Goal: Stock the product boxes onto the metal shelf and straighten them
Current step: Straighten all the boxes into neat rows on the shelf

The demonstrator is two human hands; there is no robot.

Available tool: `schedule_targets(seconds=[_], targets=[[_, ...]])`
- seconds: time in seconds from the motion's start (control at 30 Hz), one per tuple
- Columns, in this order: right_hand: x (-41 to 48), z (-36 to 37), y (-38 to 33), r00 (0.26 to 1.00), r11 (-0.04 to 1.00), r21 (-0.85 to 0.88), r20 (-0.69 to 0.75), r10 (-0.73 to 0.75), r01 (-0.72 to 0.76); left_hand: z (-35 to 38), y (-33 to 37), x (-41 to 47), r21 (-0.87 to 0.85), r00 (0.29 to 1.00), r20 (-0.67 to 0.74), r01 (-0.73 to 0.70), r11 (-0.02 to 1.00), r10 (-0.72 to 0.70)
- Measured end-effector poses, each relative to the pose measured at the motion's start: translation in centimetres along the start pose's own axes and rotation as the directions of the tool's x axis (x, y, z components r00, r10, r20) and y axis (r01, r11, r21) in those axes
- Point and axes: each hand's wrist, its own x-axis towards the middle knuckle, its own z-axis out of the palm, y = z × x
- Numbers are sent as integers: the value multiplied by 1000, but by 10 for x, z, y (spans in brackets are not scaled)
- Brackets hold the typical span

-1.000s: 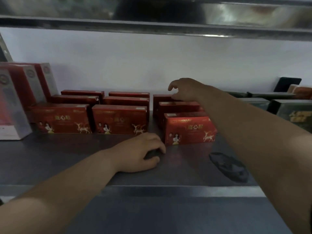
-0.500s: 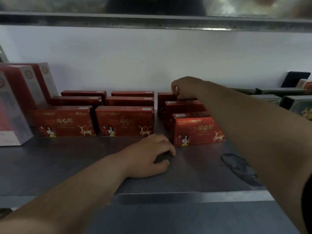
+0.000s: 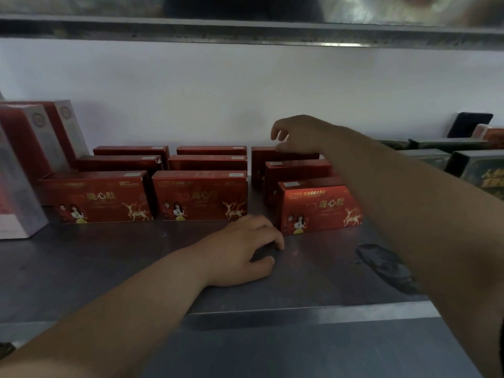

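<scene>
Red product boxes with a gold deer print stand in three columns on the metal shelf. The right column's front box sits further forward and is slightly skewed, with a middle box and a back box behind it. My right hand hovers over the back box, fingers loosely curled and lifted, thumb near its top edge, holding nothing. My left hand rests on the shelf just in front of the gap between the middle column's front box and the right column.
Tall red and silver boxes stand at the far left. Dark green boxes fill the right end of the shelf. A dark stain marks the shelf under my right forearm. An upper shelf runs overhead.
My right hand's fingers were down on the back right box and have now lifted and spread above it. My left hand stays in place on the shelf.
</scene>
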Motion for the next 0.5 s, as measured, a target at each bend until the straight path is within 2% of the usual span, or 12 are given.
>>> schedule_targets(seconds=[0.07, 0.17, 0.27, 0.5], targets=[[-14, -9, -4, 999, 997, 69, 14, -29, 28, 0, 0, 0, 9, 1000, -6, -9, 1000, 9], [-37, -17, 1, 990, 991, 137, 141, -15, -5, 1, 0, 0, 18, 1000, -4, -14, 1000, 14], [-47, -17, 9, 978, 996, 87, 207, -16, -2, 0, 1, 1, 11, 1000, -5, -13, 1000, 13], [-34, 4, 6, 995, 997, 1, 63, -71, 71, 0, 1, 0, 17, 1000, -2, -11, 1000, 11]])
